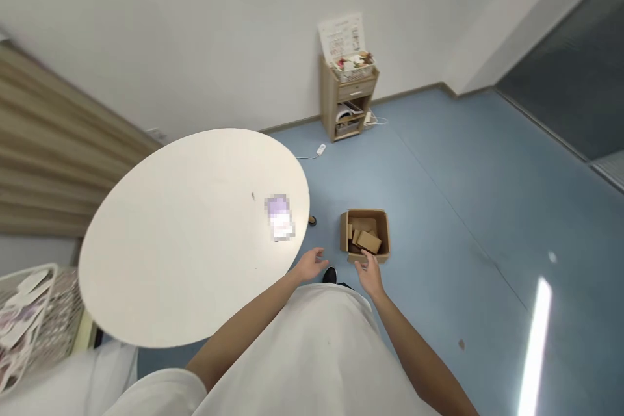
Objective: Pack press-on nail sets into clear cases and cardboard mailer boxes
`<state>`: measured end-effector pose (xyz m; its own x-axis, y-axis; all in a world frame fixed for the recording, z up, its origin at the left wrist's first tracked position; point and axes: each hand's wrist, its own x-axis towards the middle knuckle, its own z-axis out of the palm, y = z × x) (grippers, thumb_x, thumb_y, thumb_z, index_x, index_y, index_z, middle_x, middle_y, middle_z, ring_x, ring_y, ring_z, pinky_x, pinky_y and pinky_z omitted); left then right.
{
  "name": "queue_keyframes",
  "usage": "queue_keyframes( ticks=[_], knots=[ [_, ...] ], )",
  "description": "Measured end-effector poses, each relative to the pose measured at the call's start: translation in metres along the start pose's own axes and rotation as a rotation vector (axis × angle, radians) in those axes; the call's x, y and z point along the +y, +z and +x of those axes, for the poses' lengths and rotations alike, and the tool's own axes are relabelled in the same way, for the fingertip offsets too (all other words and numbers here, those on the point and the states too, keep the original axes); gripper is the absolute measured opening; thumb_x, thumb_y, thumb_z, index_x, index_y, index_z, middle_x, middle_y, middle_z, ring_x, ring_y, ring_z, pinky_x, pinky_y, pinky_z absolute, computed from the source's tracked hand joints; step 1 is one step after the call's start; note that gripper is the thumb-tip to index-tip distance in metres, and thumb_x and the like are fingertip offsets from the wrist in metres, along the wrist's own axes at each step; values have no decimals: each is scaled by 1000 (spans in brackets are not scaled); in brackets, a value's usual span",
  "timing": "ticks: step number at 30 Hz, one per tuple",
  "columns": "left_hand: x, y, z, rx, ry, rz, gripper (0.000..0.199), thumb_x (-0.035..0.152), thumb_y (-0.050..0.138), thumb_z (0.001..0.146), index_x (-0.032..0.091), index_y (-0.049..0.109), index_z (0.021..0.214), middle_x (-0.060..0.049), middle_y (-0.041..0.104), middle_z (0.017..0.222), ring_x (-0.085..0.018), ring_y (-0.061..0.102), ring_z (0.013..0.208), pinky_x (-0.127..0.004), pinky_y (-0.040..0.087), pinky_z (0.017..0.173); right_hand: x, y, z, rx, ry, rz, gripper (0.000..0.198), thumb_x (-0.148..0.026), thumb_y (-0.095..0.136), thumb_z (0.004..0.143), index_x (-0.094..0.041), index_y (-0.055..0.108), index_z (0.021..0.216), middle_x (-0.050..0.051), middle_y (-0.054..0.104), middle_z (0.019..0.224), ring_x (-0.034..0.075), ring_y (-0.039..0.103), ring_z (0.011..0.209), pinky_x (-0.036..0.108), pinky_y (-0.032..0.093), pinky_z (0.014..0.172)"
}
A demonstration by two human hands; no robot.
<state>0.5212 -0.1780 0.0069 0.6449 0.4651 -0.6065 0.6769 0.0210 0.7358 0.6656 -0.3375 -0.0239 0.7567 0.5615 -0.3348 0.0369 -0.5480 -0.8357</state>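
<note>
My left hand (311, 264) hangs in the air near the right edge of the round white table (195, 240), fingers apart and holding nothing. My right hand (369, 276) is also open and empty, its fingertips in front of the near side of an open cardboard box (344, 234) on the floor. Inside that box lie several smaller brown boxes, one small carton (369, 242) on top. A flat item (279, 216), purple and white but blurred out, lies on the table near its right edge.
A wooden cabinet (325, 94) against the wall holds a basket (355, 71) of small items. A power strip (320, 149) with a cord lies on the blue floor (429, 208). At the lower left stands a white basket (63, 312) of papers, below a brown curtain (43, 162).
</note>
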Motion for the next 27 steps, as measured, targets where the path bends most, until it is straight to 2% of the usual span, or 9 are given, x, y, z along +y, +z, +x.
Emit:
queue_keyframes(
  ticks=[4,7,10,13,16,20,23,27],
  knots=[
    [-27,-24,-32,185,-12,-191,51,39,58,69,18,49,114,-11,55,112,-20,57,90,-30,46,72,-51,34,7,-180,-211,-46,41,-34,46,74,-18,49,112,13,46,115,16,58,71,35,49,69],
    [-48,-45,-60,316,-6,-286,49,39,57,69,17,50,112,-11,55,110,-18,57,86,-30,46,72,-93,63,0,-284,-338,-80,37,-33,44,76,-18,50,110,12,48,111,15,56,70,35,48,70],
    [-71,-68,-96,441,6,-321,47,39,56,70,18,50,112,-10,56,108,-17,57,84,-31,45,74,-129,99,-20,-414,-447,-113,34,-34,43,77,-19,52,106,10,53,106,16,54,70,35,47,70],
    [-99,-91,-136,542,1,-309,47,41,53,72,19,49,113,-10,56,108,-18,57,87,-32,45,75,-156,145,-52,-608,-500,-140,31,-35,43,77,-18,55,100,9,58,98,17,54,71,33,47,66],
    [-133,-111,-178,658,-36,-332,47,40,52,72,19,49,114,-10,55,110,-19,56,91,-31,45,74,-171,196,-91,-816,-523,-166,30,-37,44,77,-19,57,95,7,62,89,17,56,71,31,46,62],
    [-182,-128,-232,826,-130,-426,47,37,54,70,17,50,113,-10,56,109,-20,56,89,-32,44,77,-181,256,-141,-1008,-579,-224,28,-38,45,76,-20,60,92,5,64,85,17,57,71,30,47,62],
    [-211,-134,-262,946,-181,-527,46,38,54,70,17,51,111,-11,57,108,-21,57,88,-34,44,77,-188,289,-167,-1157,-630,-283,28,-37,44,76,-21,60,93,5,64,84,16,57,70,30,47,62],
    [-233,-138,-289,1080,-203,-622,45,39,55,70,18,52,110,-11,57,108,-22,57,88,-35,45,75,-201,324,-182,-1322,-711,-373,27,-37,45,75,-21,60,92,4,64,83,16,57,68,31,48,63]
  ],
)
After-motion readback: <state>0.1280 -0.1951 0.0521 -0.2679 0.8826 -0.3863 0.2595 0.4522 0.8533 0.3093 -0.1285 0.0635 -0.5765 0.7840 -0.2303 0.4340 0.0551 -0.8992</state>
